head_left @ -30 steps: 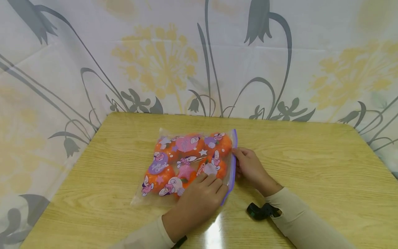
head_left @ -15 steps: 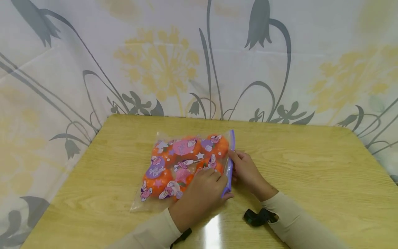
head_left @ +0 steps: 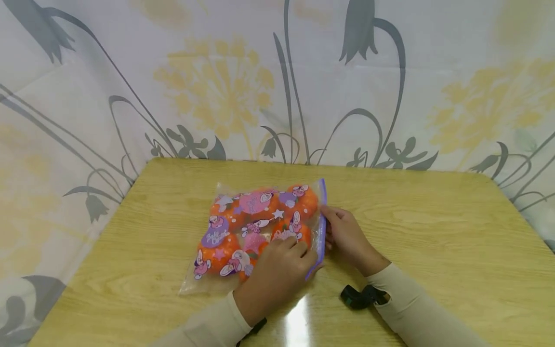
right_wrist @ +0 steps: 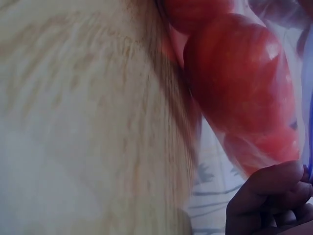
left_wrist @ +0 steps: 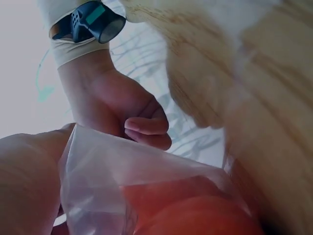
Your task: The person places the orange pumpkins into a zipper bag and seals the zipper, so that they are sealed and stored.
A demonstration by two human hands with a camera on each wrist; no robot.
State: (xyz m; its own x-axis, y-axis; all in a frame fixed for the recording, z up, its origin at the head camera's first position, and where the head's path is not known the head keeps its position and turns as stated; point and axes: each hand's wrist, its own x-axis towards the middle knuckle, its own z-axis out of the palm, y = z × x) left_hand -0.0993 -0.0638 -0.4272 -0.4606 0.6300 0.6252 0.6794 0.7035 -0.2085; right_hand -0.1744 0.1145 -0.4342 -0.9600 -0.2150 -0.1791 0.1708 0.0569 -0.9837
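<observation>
A clear zip bag [head_left: 256, 241] printed with pink and purple cartoon figures lies on the table, its purple zip edge [head_left: 322, 231] facing right. Inside are several round orange-red fruits [right_wrist: 234, 73], with bits of green showing. My left hand [head_left: 279, 272] grips the near end of the zip edge, fingers curled on top and thumb tip below. Farther along that edge, my right hand [head_left: 347, 236] pinches it between thumb and fingers. The left wrist view catches the bag's slack clear film [left_wrist: 102, 161] beside the left hand [left_wrist: 29, 171].
The wooden table [head_left: 433, 231] extends to both sides of the bag. A floral cloth [head_left: 260, 86] hangs behind the table's far edge. A black wrist camera [head_left: 357, 296] is strapped to the right wrist.
The bag has shifted slightly left, and the left hand has moved slightly right along its near edge. The right hand keeps its pinch on the zip edge.
</observation>
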